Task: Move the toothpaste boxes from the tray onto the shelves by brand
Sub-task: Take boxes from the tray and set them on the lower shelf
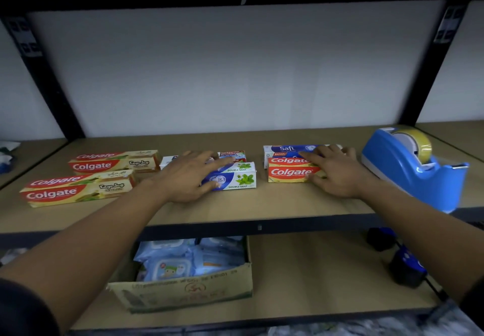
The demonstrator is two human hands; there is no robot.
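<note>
Both hands are down on the upper shelf (262, 204), so the step in hand looks like settling or regrouping boxes already laid there, not fetching more; the tray is not in view. The left hand (188, 176) lies flat with fingers spread over a blue-and-white Double Mint box (238, 181). Its fingertips reach a second box (231, 155) just behind, and its thumb is against the front face of the Double Mint box. The hand covers the brand name on both. The right hand (335, 172) is also spread and fairly straight. It lies across the right end of a short red Colgate box (290, 172), with its fingers touching the Safi box (285, 149) directly behind. I see no pinch in either hand; they press or rest and do not grip. Two long Colgate boxes (78, 191) lie side by side at the left end of the shelf, well apart from the short Colgate box, with the Double Mint pair between. A blue tape dispenser (408, 168) stands near the right hand. On the lower shelf, a cardboard box (183, 291) holds packs of wipes (170, 265). Judged by brand, the short Colgate box sits with Safi and away from its own kind. The next move probably calls for the right hand to curl round that box, lift it over the Double Mint box and set it beside the long ones, leaving Safi alone.
</note>
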